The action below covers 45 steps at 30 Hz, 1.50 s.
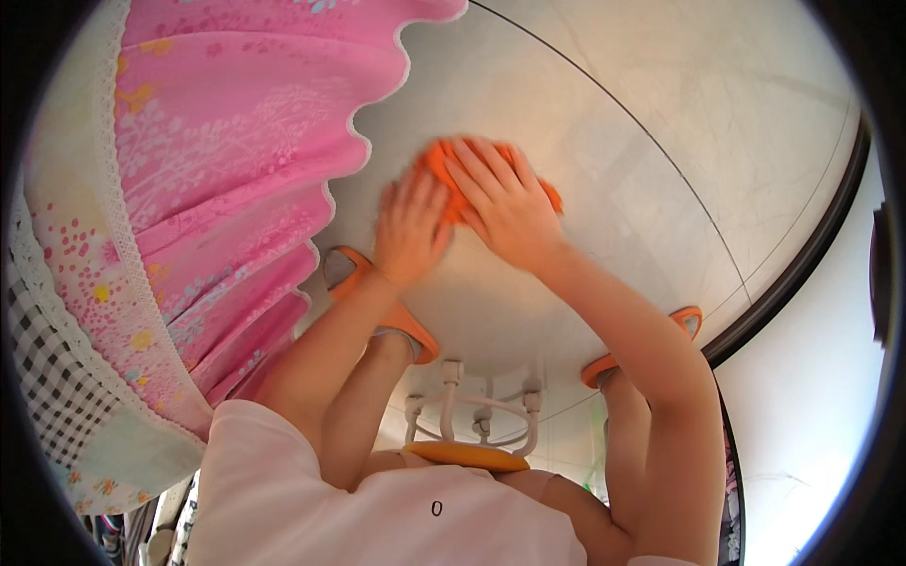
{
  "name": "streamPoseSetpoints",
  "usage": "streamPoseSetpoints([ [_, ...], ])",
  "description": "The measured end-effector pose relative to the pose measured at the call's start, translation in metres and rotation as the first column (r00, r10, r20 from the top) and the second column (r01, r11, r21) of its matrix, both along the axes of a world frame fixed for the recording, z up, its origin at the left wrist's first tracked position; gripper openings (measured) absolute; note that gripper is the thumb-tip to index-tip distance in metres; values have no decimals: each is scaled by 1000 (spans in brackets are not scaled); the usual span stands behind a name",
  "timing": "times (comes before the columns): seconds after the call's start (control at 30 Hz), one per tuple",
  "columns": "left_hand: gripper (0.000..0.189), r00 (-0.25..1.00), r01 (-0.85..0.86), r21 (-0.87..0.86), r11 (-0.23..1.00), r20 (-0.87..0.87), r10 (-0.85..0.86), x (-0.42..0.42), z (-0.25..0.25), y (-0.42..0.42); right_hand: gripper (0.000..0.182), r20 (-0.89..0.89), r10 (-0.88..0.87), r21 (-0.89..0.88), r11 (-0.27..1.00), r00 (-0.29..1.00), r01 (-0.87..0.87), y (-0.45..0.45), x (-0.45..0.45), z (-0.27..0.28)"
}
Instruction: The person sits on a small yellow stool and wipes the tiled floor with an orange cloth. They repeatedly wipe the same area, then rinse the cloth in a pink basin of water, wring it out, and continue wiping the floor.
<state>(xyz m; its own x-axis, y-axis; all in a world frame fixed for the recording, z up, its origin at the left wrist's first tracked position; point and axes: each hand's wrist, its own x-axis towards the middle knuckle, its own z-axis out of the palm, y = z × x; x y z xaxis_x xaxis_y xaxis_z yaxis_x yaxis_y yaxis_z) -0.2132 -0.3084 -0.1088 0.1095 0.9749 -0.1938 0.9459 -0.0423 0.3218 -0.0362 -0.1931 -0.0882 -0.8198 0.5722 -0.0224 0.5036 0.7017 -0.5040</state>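
Note:
An orange cloth (456,201) lies bunched on the pale tiled floor (601,177). My right hand (506,201) rests flat on top of it, fingers slightly spread and pointing away from me; whether they grip it cannot be told. Just left of it, my left hand (412,223) is blurred, palm down, its fingers beside the cloth's left edge. How far the left fingers touch the cloth is unclear. Part of the cloth is hidden beneath the right hand.
A pink bedspread (248,127) with a scalloped hem hangs at the left. Orange slippers (417,332) are on my feet. Beneath me stands a stool with a yellow seat (467,455) and white legs. A dark curved baseboard (800,272) runs along the white wall at right.

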Motion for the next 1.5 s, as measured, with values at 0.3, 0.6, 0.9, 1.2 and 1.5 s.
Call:
streamPoseSetpoints([
  [0.3,57,901,-419,29,907,138,412,-20,-5,137,57,-59,-142,316,936,988,153,124,-78,-37],
  [0.6,60,993,107,22,994,-49,-105,29,-5,9,61,88,7,14,1000,996,-8,7,34,-2],
  [0.9,57,980,172,14,985,101,-172,44,5,-41,64,201,24,-59,998,979,-12,-50,59,3],
  [1.2,59,997,-42,360,932,81,14,36,-14,168,56,13,-285,323,908,958,266,135,21,-39],
  [1.5,56,888,365,303,880,170,-426,83,-14,192,59,29,-490,203,856,871,475,89,129,-32],
])
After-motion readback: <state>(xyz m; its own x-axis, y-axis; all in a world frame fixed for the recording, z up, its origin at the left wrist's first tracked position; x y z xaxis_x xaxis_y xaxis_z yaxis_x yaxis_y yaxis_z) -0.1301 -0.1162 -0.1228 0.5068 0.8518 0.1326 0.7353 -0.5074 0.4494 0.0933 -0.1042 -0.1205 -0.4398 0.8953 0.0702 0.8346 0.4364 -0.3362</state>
